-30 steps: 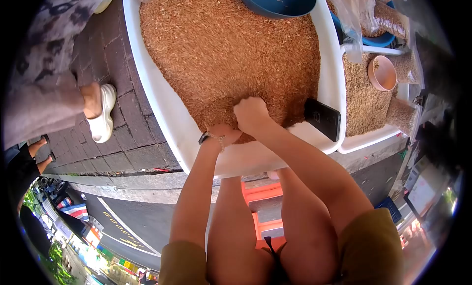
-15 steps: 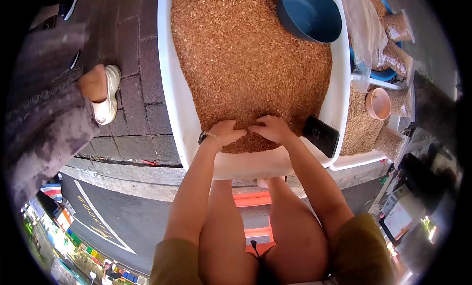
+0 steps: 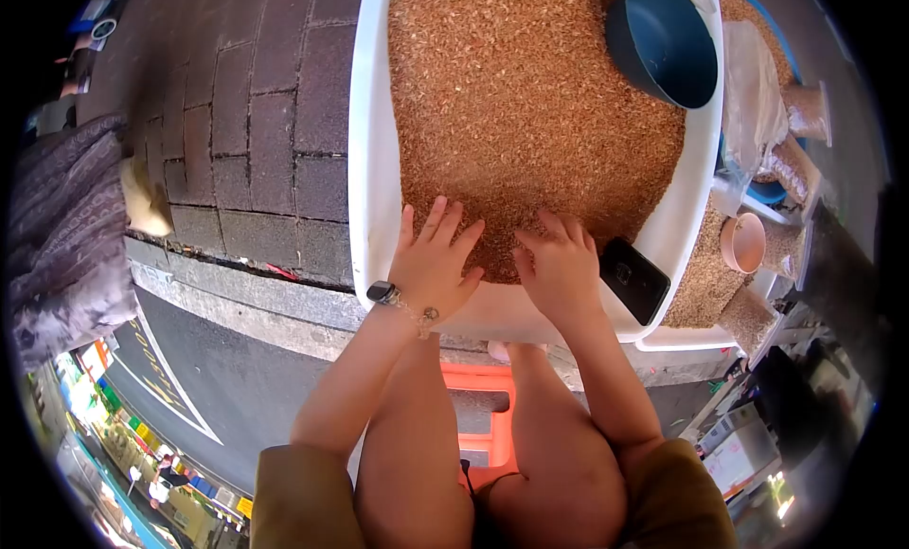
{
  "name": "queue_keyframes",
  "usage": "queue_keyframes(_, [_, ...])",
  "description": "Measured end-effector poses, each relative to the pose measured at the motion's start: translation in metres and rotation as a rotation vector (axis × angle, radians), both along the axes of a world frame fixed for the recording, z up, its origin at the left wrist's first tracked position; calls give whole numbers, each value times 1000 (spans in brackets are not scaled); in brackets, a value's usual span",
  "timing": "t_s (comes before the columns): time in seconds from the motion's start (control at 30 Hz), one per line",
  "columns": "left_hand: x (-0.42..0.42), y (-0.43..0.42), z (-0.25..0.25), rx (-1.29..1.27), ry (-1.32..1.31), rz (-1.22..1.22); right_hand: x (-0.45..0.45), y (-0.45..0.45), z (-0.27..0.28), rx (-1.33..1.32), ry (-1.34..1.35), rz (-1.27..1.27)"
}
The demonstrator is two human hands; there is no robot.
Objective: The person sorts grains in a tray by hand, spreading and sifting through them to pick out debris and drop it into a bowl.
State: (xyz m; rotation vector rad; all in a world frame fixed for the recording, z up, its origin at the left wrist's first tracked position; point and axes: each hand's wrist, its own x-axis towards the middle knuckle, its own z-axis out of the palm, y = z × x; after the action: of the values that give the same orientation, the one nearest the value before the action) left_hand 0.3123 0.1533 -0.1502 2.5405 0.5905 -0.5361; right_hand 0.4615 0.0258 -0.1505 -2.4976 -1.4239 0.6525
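Both the bare left hand (image 3: 431,267) and bare right hand (image 3: 561,276) are just splayed loose, flaky reddish-brown grain (image 3: 530,94) sitting partly beneath and beyond them.

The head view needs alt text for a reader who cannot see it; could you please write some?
The left hand and right hand, both open, are side by side at the near end of a white tub of brown flakes. A black phone is near the right corner; a blue bowl sits farther back.
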Motion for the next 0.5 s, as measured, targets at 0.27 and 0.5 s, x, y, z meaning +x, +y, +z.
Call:
queue_keyframes(0.27, [-9, -19, -13, -126, -103, -15, -5, 7, 20, 339, 428, -108])
queue_keyframes(0.5, [15, -21, 15, -153, -110, 9, -20, 16, 9, 93, 371, 178])
